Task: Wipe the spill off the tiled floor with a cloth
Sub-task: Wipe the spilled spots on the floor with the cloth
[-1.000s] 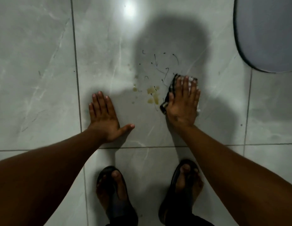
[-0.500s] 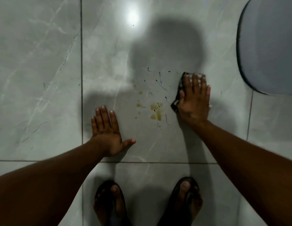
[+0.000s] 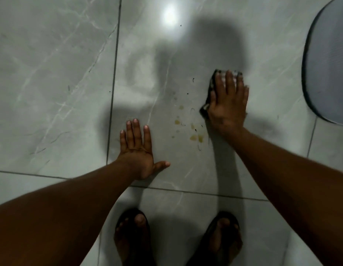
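Observation:
A yellowish spill (image 3: 193, 137) of small drops and dark specks lies on the grey marbled tiled floor (image 3: 71, 83). My right hand (image 3: 228, 104) presses flat on a dark-and-white cloth (image 3: 212, 87), just right of the spill; only the cloth's left and far edges show from under the fingers. My left hand (image 3: 139, 150) rests flat on the floor with fingers spread, left of the spill, holding nothing.
A grey rounded mat (image 3: 328, 70) lies at the right edge. My two sandalled feet (image 3: 132, 237) stand on the tile behind the hands. Grout lines cross the floor left of and below the hands. A lamp glare (image 3: 169, 15) shines at the far middle.
My right hand has slid the cloth away from me and to the right, off the yellow drops. Several dark strands above the spill are gone. The left hand stays planted.

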